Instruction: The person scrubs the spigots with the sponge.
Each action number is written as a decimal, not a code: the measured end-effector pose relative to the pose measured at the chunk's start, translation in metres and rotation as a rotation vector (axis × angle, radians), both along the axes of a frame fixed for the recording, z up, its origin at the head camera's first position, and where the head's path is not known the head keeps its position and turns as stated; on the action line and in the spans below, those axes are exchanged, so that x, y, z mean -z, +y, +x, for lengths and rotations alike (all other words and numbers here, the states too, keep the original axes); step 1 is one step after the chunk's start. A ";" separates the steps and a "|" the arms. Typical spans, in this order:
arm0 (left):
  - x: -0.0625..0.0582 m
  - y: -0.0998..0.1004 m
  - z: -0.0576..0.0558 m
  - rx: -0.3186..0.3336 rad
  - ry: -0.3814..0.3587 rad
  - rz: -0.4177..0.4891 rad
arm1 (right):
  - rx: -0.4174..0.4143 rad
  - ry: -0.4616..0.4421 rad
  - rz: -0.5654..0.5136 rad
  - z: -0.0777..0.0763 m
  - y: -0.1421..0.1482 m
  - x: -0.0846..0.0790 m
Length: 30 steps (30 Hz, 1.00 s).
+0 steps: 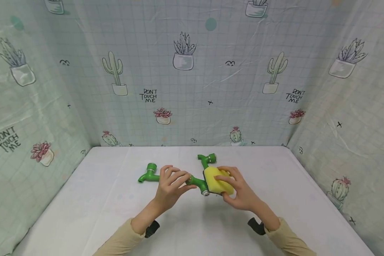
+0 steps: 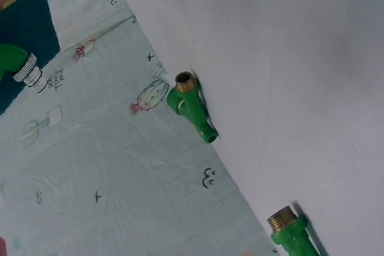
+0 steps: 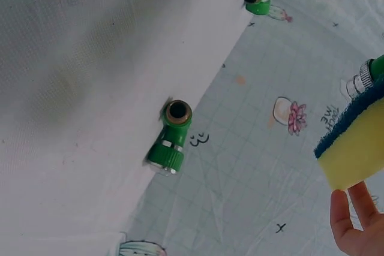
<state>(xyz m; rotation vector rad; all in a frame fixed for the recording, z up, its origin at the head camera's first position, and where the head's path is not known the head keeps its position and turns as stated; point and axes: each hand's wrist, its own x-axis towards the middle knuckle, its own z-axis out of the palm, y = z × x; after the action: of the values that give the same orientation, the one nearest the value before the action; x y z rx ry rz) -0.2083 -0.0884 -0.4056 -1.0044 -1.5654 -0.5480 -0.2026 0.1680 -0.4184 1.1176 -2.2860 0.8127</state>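
Observation:
In the head view my left hand (image 1: 169,190) grips a green tap (image 1: 196,182) by one end, its silver-tipped spout pointing right. My right hand (image 1: 241,190) holds a yellow sponge (image 1: 215,180) between thumb and fingers, with its dark scouring side against the spout end of that tap. The sponge's dark blue-green pad (image 2: 30,37) lies behind the tap's silver nozzle (image 2: 33,76) in the left wrist view. The right wrist view shows the sponge (image 3: 354,157) edge-on, fingertips (image 3: 340,208) at its lower side.
Two more green taps lie on the white table (image 1: 99,199): one at left (image 1: 150,173), partly behind the left hand, another at the back (image 1: 207,159), just beyond the sponge. Both have brass threaded ends. A cactus-print cloth (image 1: 211,81) rises behind and beside the table.

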 end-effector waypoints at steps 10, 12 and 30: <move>-0.003 0.000 0.003 0.088 -0.018 0.068 | 0.075 0.181 0.026 -0.011 0.013 0.006; -0.004 -0.001 0.003 0.094 -0.019 0.081 | 0.089 0.205 0.038 -0.012 0.016 0.007; -0.002 -0.001 0.002 0.069 0.010 0.019 | 0.051 0.189 0.094 -0.005 0.008 0.006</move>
<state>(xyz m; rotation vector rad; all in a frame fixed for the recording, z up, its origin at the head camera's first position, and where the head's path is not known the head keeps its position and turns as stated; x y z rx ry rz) -0.2067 -0.0899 -0.4034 -1.0482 -1.5184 -0.6042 -0.2072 0.1758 -0.4239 1.1205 -2.2040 0.5605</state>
